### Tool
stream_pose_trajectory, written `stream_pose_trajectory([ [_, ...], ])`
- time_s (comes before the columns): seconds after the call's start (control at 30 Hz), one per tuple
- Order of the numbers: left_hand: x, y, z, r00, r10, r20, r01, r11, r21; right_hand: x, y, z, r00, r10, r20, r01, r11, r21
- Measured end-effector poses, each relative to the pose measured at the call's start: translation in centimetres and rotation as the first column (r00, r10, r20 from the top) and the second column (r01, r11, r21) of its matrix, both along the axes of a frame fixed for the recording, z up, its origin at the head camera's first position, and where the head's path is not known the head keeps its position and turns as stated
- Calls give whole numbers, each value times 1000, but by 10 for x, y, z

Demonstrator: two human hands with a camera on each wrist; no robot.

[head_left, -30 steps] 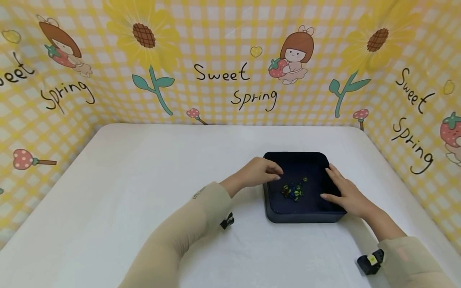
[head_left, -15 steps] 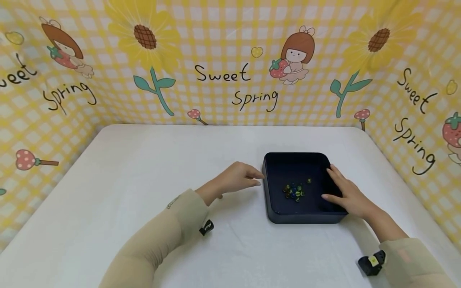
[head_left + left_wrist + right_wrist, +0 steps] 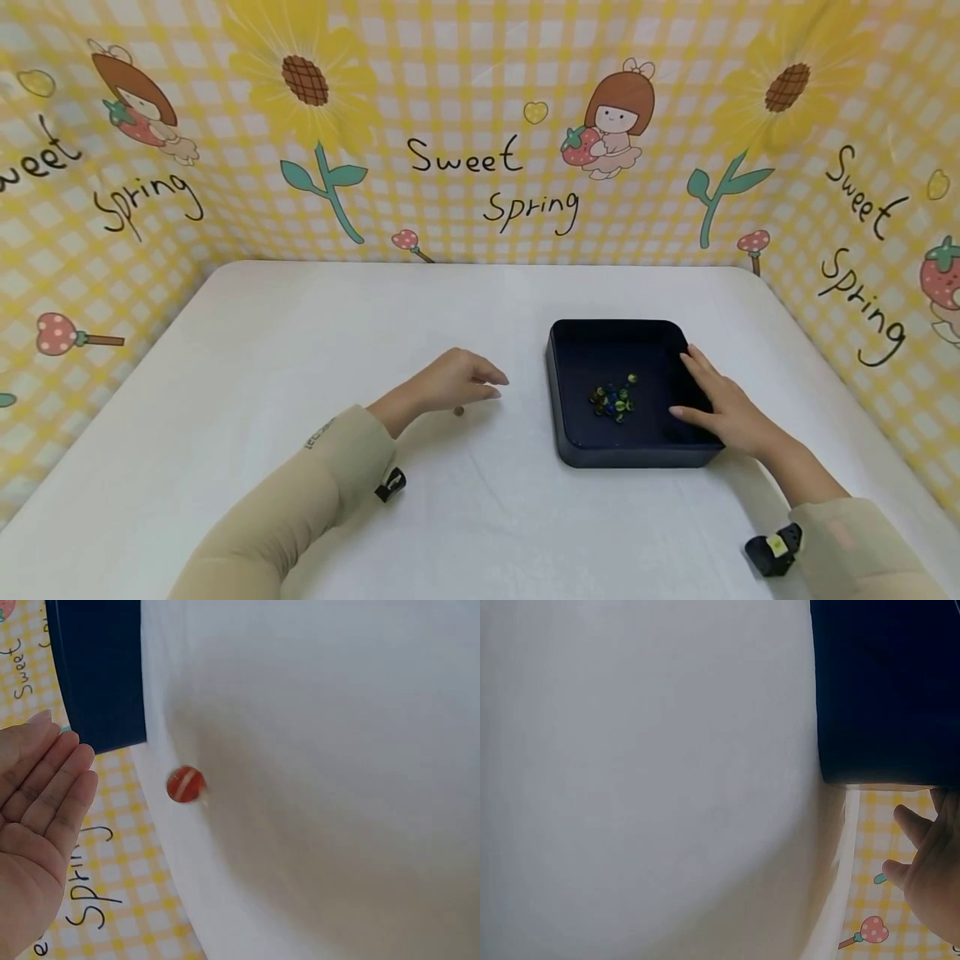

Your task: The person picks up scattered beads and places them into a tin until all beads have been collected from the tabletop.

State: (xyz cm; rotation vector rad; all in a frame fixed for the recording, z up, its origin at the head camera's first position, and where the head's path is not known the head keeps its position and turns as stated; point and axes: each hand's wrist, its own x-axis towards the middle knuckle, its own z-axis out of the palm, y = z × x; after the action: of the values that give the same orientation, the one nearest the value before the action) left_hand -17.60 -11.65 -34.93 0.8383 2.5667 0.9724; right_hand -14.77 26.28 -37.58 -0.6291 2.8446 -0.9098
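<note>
In the head view a dark blue, square-cornered box [image 3: 633, 454] stands right of centre, with a cluster of small green, blue and yellow marbles [image 3: 613, 402] on its floor. My left hand [image 3: 450, 382] hovers over the white table, left of the box, fingers loosely extended and holding nothing. Just under it lies one red marble with a pale stripe [image 3: 185, 784], seen large in the left wrist view. My right hand [image 3: 723, 404] rests at the box's right rim, fingers fairly straight; the right wrist view shows part of it beside the outer wall.
The white table [image 3: 315, 333] has rounded far corners. A yellow checked cloth [image 3: 465, 75] with printed flowers and lettering encloses it behind and at both sides. Each sleeve cuff has a black wrist camera [image 3: 774, 550] under it.
My left hand has moved left from over the box to above the table near the red marble. One marble inside the box has rolled a little. The right hand stays put.
</note>
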Motion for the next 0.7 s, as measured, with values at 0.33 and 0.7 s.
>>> stream_pose_trajectory([
  [0.33,1,-18,-4,998,27,55,-24,998,-61,-1,-1,-1,1000,9,-4,-9,1000,0],
  [0.7,2,-26,-9,999,5,36,1,989,-148,2,-1,1,1000,9,-2,-9,1000,-8],
])
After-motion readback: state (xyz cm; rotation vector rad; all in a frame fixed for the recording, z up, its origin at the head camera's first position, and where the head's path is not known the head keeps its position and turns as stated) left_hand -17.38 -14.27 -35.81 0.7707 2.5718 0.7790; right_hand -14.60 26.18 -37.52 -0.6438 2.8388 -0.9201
